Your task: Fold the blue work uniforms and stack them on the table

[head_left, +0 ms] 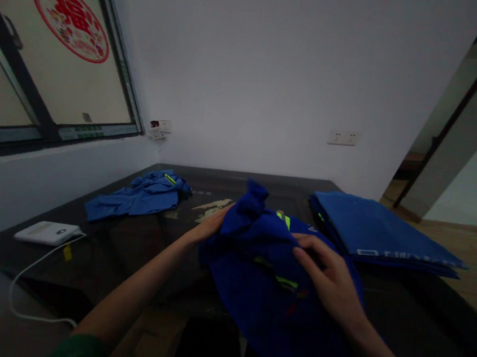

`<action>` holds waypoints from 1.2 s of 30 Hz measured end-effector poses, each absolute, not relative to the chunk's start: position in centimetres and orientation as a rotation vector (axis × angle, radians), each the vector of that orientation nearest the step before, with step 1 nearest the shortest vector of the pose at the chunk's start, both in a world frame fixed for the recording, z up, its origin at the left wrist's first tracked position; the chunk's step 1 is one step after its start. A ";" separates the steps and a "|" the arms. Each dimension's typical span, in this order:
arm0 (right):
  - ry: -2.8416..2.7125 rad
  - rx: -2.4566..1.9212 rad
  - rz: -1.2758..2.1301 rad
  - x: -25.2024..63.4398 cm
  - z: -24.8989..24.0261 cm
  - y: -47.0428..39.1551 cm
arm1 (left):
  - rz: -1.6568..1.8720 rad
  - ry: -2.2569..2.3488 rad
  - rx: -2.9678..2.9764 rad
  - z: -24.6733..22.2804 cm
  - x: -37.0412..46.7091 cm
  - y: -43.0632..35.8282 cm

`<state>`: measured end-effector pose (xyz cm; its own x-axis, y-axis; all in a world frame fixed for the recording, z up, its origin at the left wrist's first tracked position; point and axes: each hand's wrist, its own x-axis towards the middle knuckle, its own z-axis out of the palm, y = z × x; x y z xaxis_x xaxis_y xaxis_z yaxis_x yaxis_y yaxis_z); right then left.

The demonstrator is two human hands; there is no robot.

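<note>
A dark blue garment with yellow-green strips lies bunched over the near part of the dark table, its lower part hanging past the front edge. My left hand is at the garment's upper left side, its fingertips hidden behind the cloth. My right hand pinches the cloth on the right side, thumb and fingers close together near a yellow-green strip. Between the hands the fabric rises in a crumpled peak.
On the dark table, a crumpled lighter blue garment lies at the back left. Nearer stands a white device with a white cable. Folded blue sheets or bags lie at the right. A wall rises behind.
</note>
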<state>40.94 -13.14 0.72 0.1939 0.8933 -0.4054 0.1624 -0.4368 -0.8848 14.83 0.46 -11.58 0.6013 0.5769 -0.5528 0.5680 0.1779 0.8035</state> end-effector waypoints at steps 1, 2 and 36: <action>-0.874 -1.799 1.237 42.2 1.1 -13.3 | 0.054 1.005 1.442 -11.0 15.4 0.4; -0.756 -1.842 1.188 43.4 1.3 -13.6 | 0.108 1.002 1.418 -10.6 15.9 0.3; -1.874 -2.201 1.151 41.4 0.1 -18.5 | -0.641 0.601 1.957 -9.4 15.9 -5.8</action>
<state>41.37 -18.49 0.05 0.0010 0.8632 -0.5048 0.8408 -0.2741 -0.4669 15.86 -5.78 -9.37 0.7409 0.1438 -0.6560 0.6455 -0.4219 0.6366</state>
